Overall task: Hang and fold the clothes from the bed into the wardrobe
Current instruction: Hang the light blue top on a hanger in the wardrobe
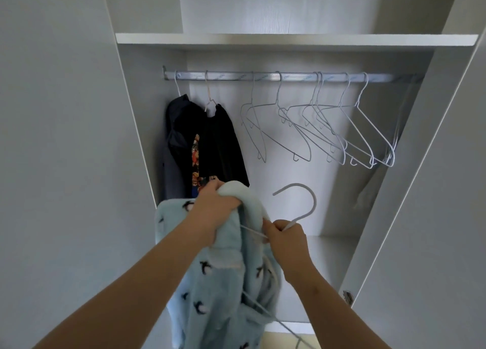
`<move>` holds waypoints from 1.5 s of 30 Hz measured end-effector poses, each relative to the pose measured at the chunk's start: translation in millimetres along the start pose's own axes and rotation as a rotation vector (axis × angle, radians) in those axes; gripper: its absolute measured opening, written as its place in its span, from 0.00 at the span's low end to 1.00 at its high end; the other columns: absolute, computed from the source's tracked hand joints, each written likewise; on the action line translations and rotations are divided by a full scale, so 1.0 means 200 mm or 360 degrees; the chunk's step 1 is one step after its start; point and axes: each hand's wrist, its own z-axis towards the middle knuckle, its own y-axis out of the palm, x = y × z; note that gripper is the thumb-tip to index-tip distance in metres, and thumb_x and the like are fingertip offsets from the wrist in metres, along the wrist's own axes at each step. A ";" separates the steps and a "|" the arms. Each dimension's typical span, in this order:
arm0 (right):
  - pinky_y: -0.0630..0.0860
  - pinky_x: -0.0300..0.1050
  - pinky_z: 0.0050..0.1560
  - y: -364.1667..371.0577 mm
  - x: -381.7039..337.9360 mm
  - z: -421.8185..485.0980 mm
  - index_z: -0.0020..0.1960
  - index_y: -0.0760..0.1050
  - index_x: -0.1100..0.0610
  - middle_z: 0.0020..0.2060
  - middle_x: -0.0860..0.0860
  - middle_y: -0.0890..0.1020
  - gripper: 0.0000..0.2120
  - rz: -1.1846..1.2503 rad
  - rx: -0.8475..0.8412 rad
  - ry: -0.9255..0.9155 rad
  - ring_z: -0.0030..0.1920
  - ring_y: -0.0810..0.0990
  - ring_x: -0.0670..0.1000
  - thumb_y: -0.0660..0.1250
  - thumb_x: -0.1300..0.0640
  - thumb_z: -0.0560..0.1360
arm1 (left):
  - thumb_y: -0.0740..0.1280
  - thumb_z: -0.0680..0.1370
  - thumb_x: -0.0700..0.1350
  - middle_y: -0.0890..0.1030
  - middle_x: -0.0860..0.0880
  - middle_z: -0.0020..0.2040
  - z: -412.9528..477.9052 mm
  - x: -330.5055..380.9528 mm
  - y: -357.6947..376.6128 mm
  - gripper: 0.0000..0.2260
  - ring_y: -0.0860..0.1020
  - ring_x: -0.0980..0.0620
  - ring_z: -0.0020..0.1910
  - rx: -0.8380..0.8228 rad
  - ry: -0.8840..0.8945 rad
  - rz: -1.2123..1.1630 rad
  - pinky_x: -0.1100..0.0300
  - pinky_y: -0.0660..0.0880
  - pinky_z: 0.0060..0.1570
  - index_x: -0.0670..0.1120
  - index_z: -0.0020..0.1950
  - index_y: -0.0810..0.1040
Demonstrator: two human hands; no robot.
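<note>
A light blue fleece garment [218,283] with a small dark bird pattern hangs in front of the open wardrobe. My left hand [214,209] grips its white-lined collar, bunched at the top. My right hand [285,237] pinches the neck of a white wire hanger [302,199], whose hook points up and whose arms run down inside the garment. The wardrobe rail [289,76] runs across above, out of both hands' reach for now.
Two dark garments [210,149] hang at the rail's left end. Several bare wire hangers [328,133] hang along the middle and right. A shelf [289,40] lies above the rail. Open wardrobe doors [65,138] stand at both sides.
</note>
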 end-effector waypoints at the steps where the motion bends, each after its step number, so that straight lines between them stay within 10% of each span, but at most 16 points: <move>1: 0.59 0.30 0.21 0.01 0.00 0.00 0.27 0.62 0.58 0.22 0.50 0.68 0.22 0.0042 0.0043 0.0012 0.22 0.62 0.44 0.63 0.56 0.78 | 0.65 0.76 0.38 0.75 0.46 0.43 -0.03 0.01 0.03 0.07 0.74 0.51 0.39 -0.0041 -0.0066 -0.0172 0.60 0.73 0.35 0.47 0.50 0.71; 5: 0.59 0.33 0.24 -0.01 -0.04 -0.01 0.26 0.59 0.56 0.13 0.43 0.62 0.23 0.0173 0.0128 0.0000 0.24 0.60 0.46 0.61 0.56 0.78 | 0.66 0.76 0.40 0.76 0.48 0.44 -0.07 0.01 0.04 0.07 0.75 0.51 0.41 -0.0140 -0.0025 -0.0167 0.60 0.74 0.38 0.52 0.45 0.70; 9: 0.63 0.36 0.31 -0.07 -0.09 0.00 0.25 0.65 0.55 0.13 0.42 0.67 0.23 0.0252 0.0179 -0.0068 0.26 0.65 0.46 0.62 0.56 0.79 | 0.66 0.70 0.50 0.77 0.52 0.46 -0.03 -0.09 -0.01 0.09 0.75 0.49 0.48 0.0133 0.1058 0.1438 0.56 0.71 0.47 0.52 0.49 0.74; 12: 0.65 0.37 0.33 -0.09 -0.09 0.00 0.26 0.67 0.55 0.15 0.42 0.68 0.22 0.0270 0.0188 -0.0111 0.27 0.67 0.46 0.62 0.57 0.78 | 0.61 0.65 0.59 0.78 0.50 0.50 0.02 -0.12 -0.01 0.17 0.74 0.47 0.54 0.0200 0.1680 0.1698 0.48 0.70 0.54 0.52 0.49 0.74; 16: 0.64 0.36 0.32 -0.11 -0.10 0.01 0.26 0.65 0.56 0.17 0.44 0.67 0.22 0.0128 0.0129 -0.0234 0.26 0.65 0.46 0.63 0.56 0.78 | 0.56 0.68 0.69 0.78 0.55 0.48 -0.01 -0.05 -0.01 0.28 0.79 0.53 0.46 -0.0186 0.1237 0.1724 0.62 0.72 0.44 0.52 0.59 0.70; 23: 0.69 0.27 0.42 -0.11 -0.10 0.02 0.47 0.70 0.51 0.39 0.42 0.76 0.08 0.0016 0.0564 -0.0719 0.41 0.75 0.43 0.69 0.57 0.74 | 0.64 0.74 0.60 0.78 0.54 0.49 0.01 -0.02 0.00 0.19 0.77 0.52 0.49 0.0149 0.1014 0.1428 0.62 0.66 0.43 0.53 0.62 0.69; 27: 0.68 0.41 0.45 -0.12 0.08 0.02 0.40 0.67 0.52 0.36 0.39 0.69 0.06 -0.0097 0.0985 -0.0972 0.38 0.70 0.47 0.65 0.56 0.70 | 0.68 0.73 0.57 0.76 0.52 0.43 0.03 0.06 -0.06 0.18 0.75 0.51 0.44 0.0373 0.0889 0.1037 0.57 0.71 0.44 0.50 0.58 0.72; 30: 0.66 0.42 0.39 -0.09 0.21 0.02 0.35 0.67 0.52 0.32 0.43 0.71 0.10 -0.0162 0.0740 -0.0577 0.35 0.69 0.45 0.65 0.57 0.73 | 0.71 0.71 0.55 0.76 0.54 0.44 0.03 0.13 -0.11 0.17 0.74 0.54 0.44 0.0492 0.0908 0.0805 0.60 0.68 0.42 0.50 0.55 0.73; 32: 0.70 0.41 0.45 -0.07 0.24 0.04 0.46 0.72 0.54 0.43 0.47 0.75 0.06 -0.0108 0.0335 -0.0160 0.45 0.74 0.49 0.68 0.54 0.74 | 0.72 0.71 0.53 0.75 0.57 0.42 0.02 0.17 -0.14 0.15 0.73 0.57 0.42 0.0482 0.0960 0.0745 0.66 0.67 0.39 0.52 0.54 0.73; 35: 0.71 0.50 0.63 -0.03 0.22 0.07 0.70 0.62 0.54 0.64 0.52 0.69 0.30 0.0048 -0.0076 0.0237 0.65 0.69 0.54 0.70 0.49 0.73 | 0.73 0.70 0.52 0.73 0.62 0.39 -0.01 0.23 -0.17 0.14 0.72 0.65 0.38 0.0402 0.1039 0.0707 0.75 0.66 0.34 0.55 0.50 0.72; 37: 0.75 0.49 0.57 -0.01 0.20 0.06 0.74 0.53 0.50 0.68 0.53 0.66 0.34 0.0252 -0.0318 0.0462 0.65 0.69 0.55 0.68 0.51 0.74 | 0.73 0.69 0.51 0.73 0.64 0.40 -0.02 0.25 -0.19 0.14 0.71 0.68 0.39 0.0366 0.1086 0.0670 0.79 0.67 0.35 0.55 0.50 0.71; 40: 0.76 0.41 0.40 0.03 0.25 0.03 0.72 0.59 0.52 0.58 0.53 0.75 0.27 0.0257 -0.0580 0.0670 0.56 0.75 0.53 0.65 0.53 0.77 | 0.74 0.69 0.50 0.74 0.64 0.40 -0.02 0.27 -0.22 0.14 0.72 0.68 0.40 0.0343 0.1120 0.0627 0.81 0.67 0.36 0.55 0.49 0.72; 45: 0.80 0.50 0.38 -0.03 0.27 0.09 0.51 0.74 0.66 0.44 0.62 0.80 0.07 0.1006 -0.0456 0.0830 0.44 0.79 0.59 0.60 0.65 0.78 | 0.75 0.69 0.47 0.74 0.61 0.38 -0.02 0.24 -0.35 0.12 0.72 0.65 0.37 0.0460 0.1156 0.0647 0.80 0.67 0.33 0.57 0.40 0.72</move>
